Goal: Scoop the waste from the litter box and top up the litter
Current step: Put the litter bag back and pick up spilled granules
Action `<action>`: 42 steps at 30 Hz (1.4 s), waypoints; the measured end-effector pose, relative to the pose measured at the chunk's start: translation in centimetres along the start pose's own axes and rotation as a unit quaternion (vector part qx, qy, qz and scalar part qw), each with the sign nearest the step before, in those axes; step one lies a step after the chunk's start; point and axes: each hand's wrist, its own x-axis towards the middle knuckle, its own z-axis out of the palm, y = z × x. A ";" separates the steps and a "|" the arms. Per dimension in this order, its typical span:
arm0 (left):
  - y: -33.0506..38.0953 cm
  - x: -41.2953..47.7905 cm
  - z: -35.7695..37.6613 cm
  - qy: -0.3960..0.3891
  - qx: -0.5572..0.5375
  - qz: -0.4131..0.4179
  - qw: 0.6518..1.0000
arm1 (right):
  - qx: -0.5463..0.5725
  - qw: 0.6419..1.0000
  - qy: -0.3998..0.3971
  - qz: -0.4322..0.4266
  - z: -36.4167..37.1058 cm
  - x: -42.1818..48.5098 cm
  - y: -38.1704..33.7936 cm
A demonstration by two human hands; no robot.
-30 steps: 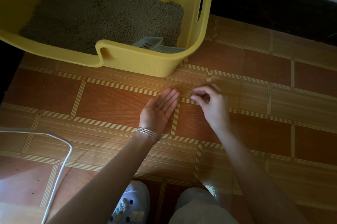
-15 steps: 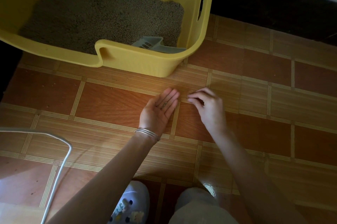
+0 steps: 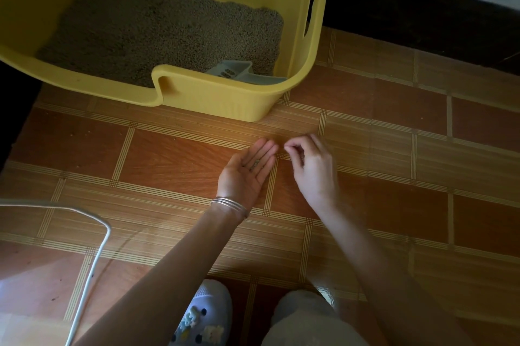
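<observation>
one grey scoop (image 3: 233,72) in litter box (image 3: 213,99), white wire (image 3: 98,261) nearby

head-worn, facing steeply down, near floor (image 3: 174,160)

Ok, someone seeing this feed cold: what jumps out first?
The yellow litter box at the top, with grey litter inside and a pale scoop in its near right corner. Below it, the left hand is palm up with a few grains on it; the right hand beside it has its fingertips pinched.
</observation>
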 end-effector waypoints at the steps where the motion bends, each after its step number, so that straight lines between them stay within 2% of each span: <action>1: 0.0 0.1 0.0 0.004 -0.005 -0.001 1.000 | 0.040 0.999 0.002 0.001 -0.1 0.1 -0.8; 4: -0.1 0.2 0.0 0.017 -0.017 0.002 1.000 | 0.113 0.993 -0.026 0.006 0.1 0.3 -3.2; 7: -0.2 0.3 0.0 0.019 -0.019 0.003 1.000 | 0.123 0.991 -0.053 0.018 0.5 0.1 -3.5; 13: 0.3 0.1 0.0 0.005 -0.017 -0.016 1.000 | 0.156 0.984 0.001 0.084 -1.9 -0.3 -0.8; 17: 0.4 0.0 0.4 0.018 -0.032 -0.018 0.999 | 0.118 0.985 0.005 0.129 -2.8 -0.3 1.6; 20: 0.6 -0.1 0.4 0.018 -0.039 -0.013 0.999 | 0.075 0.987 -0.029 0.137 -2.8 -0.8 3.2; 23: 0.6 -0.2 0.4 0.019 -0.032 -0.010 0.999 | 0.044 0.988 -0.067 0.131 -2.3 -1.1 3.6; 42: 0.4 0.0 -0.1 -0.003 -0.003 -0.009 1.000 | 0.028 0.996 -0.058 0.057 -0.3 0.1 2.4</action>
